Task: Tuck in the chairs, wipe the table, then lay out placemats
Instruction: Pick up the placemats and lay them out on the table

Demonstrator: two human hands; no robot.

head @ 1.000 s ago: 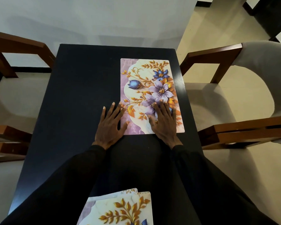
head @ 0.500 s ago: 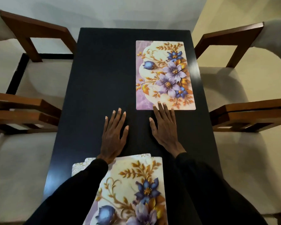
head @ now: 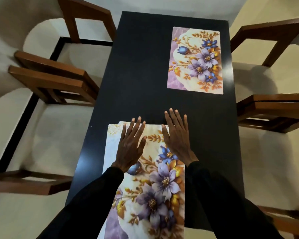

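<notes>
Two floral placemats, purple blooms, gold leaves, on my black counter. Far placemat flat by the right edge; near placemat under both grips. Left grip, right grip: fingers straight, lying flat. Counter bare far left.

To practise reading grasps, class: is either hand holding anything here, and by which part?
Nothing is gripped. The left hand and right hand lie open, fingers straight, over the far end of the near placemat.
</notes>
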